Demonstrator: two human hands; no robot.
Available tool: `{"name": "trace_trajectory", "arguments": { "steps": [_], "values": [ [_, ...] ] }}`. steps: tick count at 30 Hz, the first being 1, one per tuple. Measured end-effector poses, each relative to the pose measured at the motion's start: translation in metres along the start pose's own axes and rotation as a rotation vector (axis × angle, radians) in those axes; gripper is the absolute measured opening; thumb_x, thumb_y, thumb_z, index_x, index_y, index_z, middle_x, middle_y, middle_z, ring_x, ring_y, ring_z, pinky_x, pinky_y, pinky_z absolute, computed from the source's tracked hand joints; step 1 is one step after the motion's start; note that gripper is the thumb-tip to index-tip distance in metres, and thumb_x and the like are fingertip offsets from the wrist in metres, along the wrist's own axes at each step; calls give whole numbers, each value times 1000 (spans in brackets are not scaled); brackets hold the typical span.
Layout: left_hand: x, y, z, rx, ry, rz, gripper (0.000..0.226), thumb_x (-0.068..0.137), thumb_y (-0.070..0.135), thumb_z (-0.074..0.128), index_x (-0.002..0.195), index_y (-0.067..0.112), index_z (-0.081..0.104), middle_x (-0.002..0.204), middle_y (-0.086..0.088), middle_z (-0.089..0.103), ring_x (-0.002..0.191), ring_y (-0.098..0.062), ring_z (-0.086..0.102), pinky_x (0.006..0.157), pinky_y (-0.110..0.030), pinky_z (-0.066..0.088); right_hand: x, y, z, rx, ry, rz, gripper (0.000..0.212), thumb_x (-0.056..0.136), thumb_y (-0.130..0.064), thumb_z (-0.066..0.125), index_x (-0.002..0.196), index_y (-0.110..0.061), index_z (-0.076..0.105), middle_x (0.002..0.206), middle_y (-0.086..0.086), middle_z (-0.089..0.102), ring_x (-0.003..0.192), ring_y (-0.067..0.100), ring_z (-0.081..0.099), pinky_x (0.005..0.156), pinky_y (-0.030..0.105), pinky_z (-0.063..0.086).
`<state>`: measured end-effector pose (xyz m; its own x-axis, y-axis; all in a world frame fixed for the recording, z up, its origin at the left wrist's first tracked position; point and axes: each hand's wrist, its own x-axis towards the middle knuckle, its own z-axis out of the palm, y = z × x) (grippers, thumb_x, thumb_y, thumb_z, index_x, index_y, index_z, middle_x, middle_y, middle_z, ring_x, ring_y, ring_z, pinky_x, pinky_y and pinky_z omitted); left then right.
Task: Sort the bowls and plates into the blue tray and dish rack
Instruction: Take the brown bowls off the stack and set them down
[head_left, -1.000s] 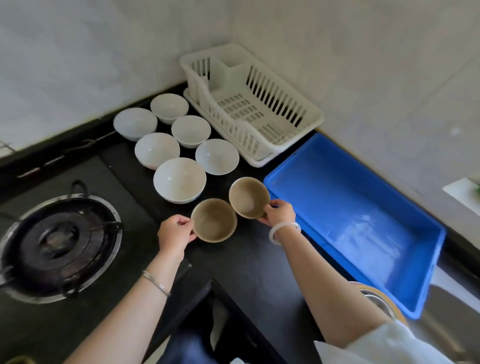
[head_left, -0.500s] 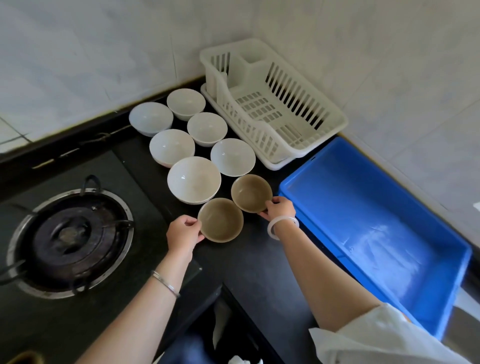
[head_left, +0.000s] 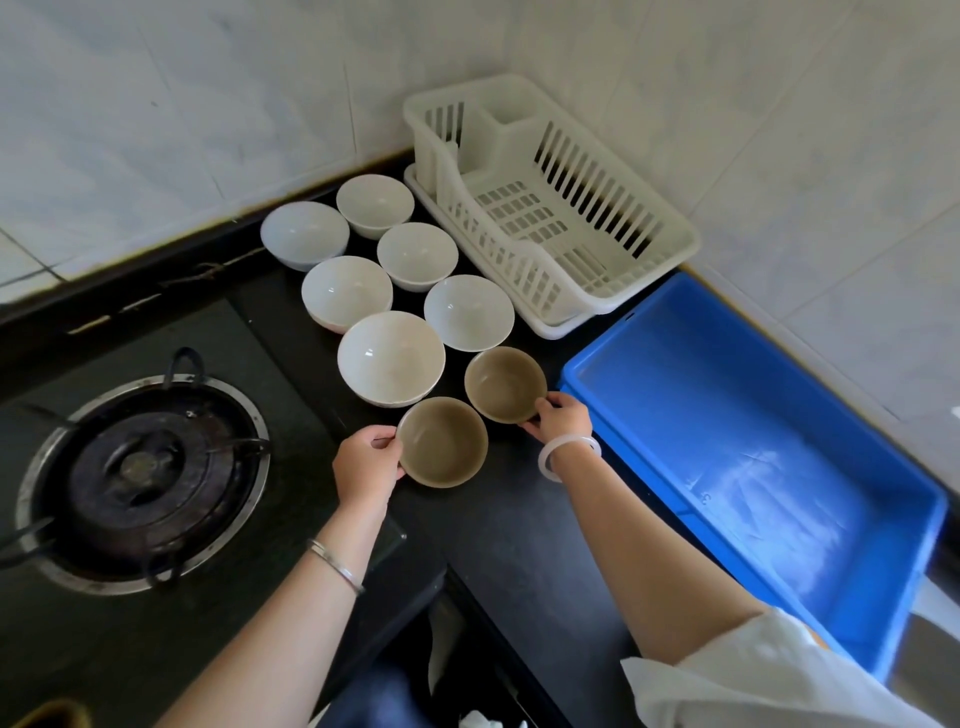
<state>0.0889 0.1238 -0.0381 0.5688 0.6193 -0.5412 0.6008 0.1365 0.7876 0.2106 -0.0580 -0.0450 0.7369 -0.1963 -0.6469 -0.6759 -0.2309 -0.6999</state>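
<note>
Two brown bowls stand on the black counter. My left hand (head_left: 367, 462) grips the left rim of the near brown bowl (head_left: 442, 441). My right hand (head_left: 561, 418) holds the right rim of the far brown bowl (head_left: 505, 383), fingers curled round its edge. Behind them several white bowls (head_left: 390, 357) stand in two rows toward the wall. The white dish rack (head_left: 550, 208) sits in the corner with nothing in it. The blue tray (head_left: 748, 431) lies to the right, also holding nothing.
A gas burner (head_left: 140, 467) is set into the counter at the left. The black counter (head_left: 519, 525) runs between my arms, with its front edge below. Tiled walls close off the back and right.
The view has shifted, so everything sits further right and lower. The far brown bowl, tilted a second ago, now stands level on the counter. Both hands keep their hold on the rims.
</note>
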Motion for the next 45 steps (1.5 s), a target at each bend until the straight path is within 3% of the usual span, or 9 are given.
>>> {"name": "trace_trajectory", "arguments": {
  "steps": [5,10,14,18,23,27,34,39,45],
  "values": [
    [-2,-2,1,32,14,30,19,90,7,55,105,9,66,100,-7,65,85,-21,62,69,-30,54,-6,-1,-3,84,-52,33,27,95,-17,48,121,-14,55,113,11,62,95,23,64,74,32,56],
    [-6,2,-3,103,8,77,26,91,12,52,114,8,63,113,-11,66,86,-24,63,82,-40,55,-12,0,-9,88,-94,48,32,96,-21,47,127,-15,52,90,2,61,88,21,66,81,34,55],
    [-20,9,-5,290,29,214,30,91,14,50,118,9,62,118,-9,65,109,-26,60,89,-31,47,-28,1,-23,-23,-67,-53,34,97,-25,44,129,-16,51,104,0,59,88,19,65,85,36,56],
    [-40,18,-5,407,-2,334,30,92,14,48,119,9,62,119,-9,66,112,-25,59,85,-31,45,-56,5,-53,-76,-24,-202,24,97,-28,43,115,-21,57,104,-2,64,82,16,66,75,29,55],
    [-77,24,24,455,-165,448,28,93,14,50,117,10,62,116,-7,66,107,-20,61,85,-26,46,-94,33,-119,-144,101,-322,15,93,-28,48,93,-23,62,87,-4,68,70,11,64,73,33,54],
    [-110,22,66,542,-352,508,27,92,17,51,117,14,63,116,-3,67,106,-17,60,86,-26,46,-123,72,-178,-178,248,-298,17,92,-21,51,79,-28,60,83,2,69,75,21,66,78,39,52],
    [-194,-5,139,680,-661,727,28,90,21,57,117,19,62,114,2,67,101,-10,62,78,-16,43,-169,145,-261,-433,614,-163,18,89,-21,57,101,-14,68,101,10,72,96,30,64,73,31,41],
    [-244,-23,171,720,-840,804,22,89,26,58,109,19,66,102,4,69,91,-9,63,70,-16,43,-182,177,-284,-596,622,-91,20,88,-17,54,98,-4,66,101,17,63,94,36,58,72,35,39],
    [-262,-34,181,818,-810,921,25,88,20,59,112,16,64,101,1,68,92,-15,63,75,-24,49,-181,187,-280,-650,629,-45,24,91,-20,47,100,-12,67,98,13,59,88,33,59,65,29,34]
  ]
}}
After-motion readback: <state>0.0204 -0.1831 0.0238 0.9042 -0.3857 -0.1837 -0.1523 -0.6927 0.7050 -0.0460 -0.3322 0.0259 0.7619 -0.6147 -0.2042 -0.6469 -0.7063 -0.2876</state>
